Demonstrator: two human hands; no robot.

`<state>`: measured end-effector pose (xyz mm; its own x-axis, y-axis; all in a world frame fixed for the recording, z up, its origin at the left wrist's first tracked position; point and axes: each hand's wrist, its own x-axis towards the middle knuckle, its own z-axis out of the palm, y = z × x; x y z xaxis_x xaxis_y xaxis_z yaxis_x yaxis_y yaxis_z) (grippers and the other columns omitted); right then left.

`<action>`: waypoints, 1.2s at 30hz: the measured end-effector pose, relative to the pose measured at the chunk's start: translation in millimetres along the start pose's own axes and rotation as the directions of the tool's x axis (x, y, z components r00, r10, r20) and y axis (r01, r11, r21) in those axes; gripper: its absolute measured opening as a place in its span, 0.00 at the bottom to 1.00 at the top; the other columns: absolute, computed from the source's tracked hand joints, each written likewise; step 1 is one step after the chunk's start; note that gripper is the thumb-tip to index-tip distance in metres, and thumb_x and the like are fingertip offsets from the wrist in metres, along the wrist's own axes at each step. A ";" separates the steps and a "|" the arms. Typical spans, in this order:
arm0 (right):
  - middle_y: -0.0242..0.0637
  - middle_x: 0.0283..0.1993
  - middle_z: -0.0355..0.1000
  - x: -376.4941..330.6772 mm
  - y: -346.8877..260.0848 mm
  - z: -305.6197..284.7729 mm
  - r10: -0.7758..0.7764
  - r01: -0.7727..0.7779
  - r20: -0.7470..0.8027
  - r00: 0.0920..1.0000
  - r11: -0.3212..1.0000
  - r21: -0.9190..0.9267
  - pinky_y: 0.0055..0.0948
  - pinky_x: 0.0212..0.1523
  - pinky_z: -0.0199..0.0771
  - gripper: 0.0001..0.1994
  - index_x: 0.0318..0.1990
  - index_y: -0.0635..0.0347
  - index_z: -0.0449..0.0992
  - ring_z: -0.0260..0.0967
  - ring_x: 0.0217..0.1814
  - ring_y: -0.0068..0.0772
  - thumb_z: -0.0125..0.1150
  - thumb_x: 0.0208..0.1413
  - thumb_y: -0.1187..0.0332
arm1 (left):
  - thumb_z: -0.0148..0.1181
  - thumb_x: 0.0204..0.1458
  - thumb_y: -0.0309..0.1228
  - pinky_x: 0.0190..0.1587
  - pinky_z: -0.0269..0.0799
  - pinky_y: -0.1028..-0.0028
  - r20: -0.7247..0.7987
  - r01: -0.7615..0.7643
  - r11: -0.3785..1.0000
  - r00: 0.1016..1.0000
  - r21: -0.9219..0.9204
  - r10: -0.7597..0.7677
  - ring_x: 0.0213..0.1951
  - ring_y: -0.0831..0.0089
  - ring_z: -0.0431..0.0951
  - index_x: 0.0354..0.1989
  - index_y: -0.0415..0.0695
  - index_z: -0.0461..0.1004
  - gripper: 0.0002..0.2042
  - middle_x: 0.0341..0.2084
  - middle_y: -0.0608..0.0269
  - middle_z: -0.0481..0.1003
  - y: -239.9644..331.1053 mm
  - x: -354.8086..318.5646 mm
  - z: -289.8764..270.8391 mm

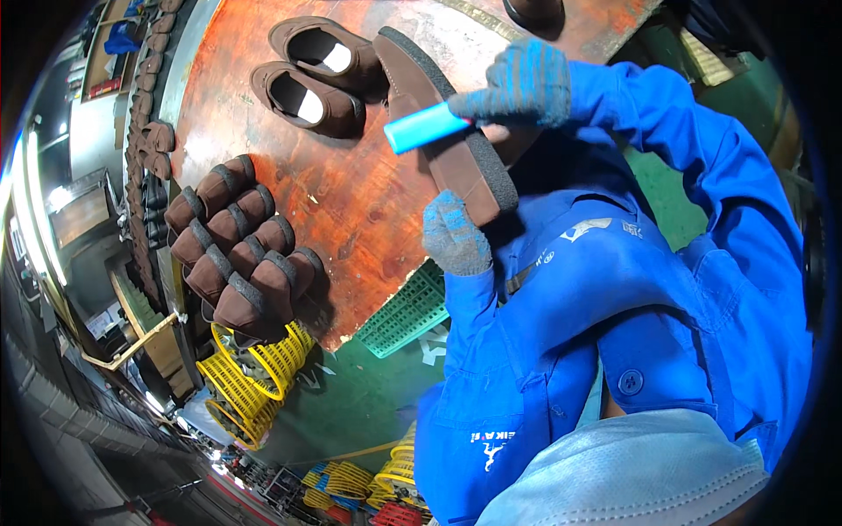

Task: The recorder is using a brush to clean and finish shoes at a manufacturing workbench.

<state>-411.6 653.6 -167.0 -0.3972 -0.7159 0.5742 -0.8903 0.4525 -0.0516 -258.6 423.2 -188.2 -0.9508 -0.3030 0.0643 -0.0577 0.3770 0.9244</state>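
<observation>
A brown suede-like shoe (467, 171) with a dark, rough-edged sole is held tilted on its side at the near edge of the table. My left hand (458, 235), in a grey and blue work glove, grips it at its near end. My right hand (529, 85), gloved the same way, closes on a light blue bar-shaped tool (425, 129). That tool lies across the shoe's side, and its exact kind is unclear. Two brown slip-on shoes, one (303, 101) in front of the other (317, 51), stand just left of the held shoe with white patches inside.
Several brown shoes (232, 223) lie packed together at the left of the reddish worn table (377, 228). Another brown shoe (537, 10) shows at the far edge. Below are a green crate (405, 309) and yellow baskets (254, 386). Shoes line a rack (140, 167) farther left.
</observation>
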 end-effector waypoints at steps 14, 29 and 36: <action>0.44 0.27 0.72 33.0 -25.1 6.2 0.381 -0.327 -0.063 0.922 0.857 0.398 0.38 0.29 0.72 0.19 0.58 0.49 0.74 0.72 0.27 0.45 0.61 0.59 0.63 | 0.83 0.29 0.40 0.60 0.66 0.55 -0.065 -0.325 0.905 0.933 0.275 0.355 0.55 0.44 0.69 0.63 0.33 0.51 0.55 0.52 0.41 0.66 7.8 -11.3 12.3; 0.40 0.18 0.66 24.7 -28.5 5.6 0.188 -0.168 -0.055 0.981 0.951 0.261 0.41 0.19 0.62 0.25 0.61 0.41 0.71 0.67 0.19 0.44 0.63 0.53 0.63 | 0.81 0.30 0.36 0.64 0.60 0.54 -0.070 -0.168 0.939 0.978 0.300 0.197 0.59 0.47 0.66 0.64 0.29 0.49 0.54 0.57 0.39 0.62 19.8 -13.7 9.4; 0.40 0.16 0.64 14.0 -32.0 -8.5 0.050 -0.096 0.157 0.986 0.950 0.297 0.41 0.16 0.59 0.28 0.61 0.38 0.69 0.65 0.16 0.45 0.64 0.49 0.64 | 0.82 0.29 0.39 0.62 0.62 0.54 -0.065 -0.148 0.944 0.982 0.296 0.175 0.58 0.45 0.67 0.62 0.29 0.53 0.53 0.55 0.39 0.64 20.9 -27.9 2.1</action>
<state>-386.8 633.6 -150.4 -0.4716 -0.7670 0.4351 -0.8739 0.3406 -0.3469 -233.9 441.4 -171.5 -0.9244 -0.2887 0.2494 -0.0034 0.6600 0.7513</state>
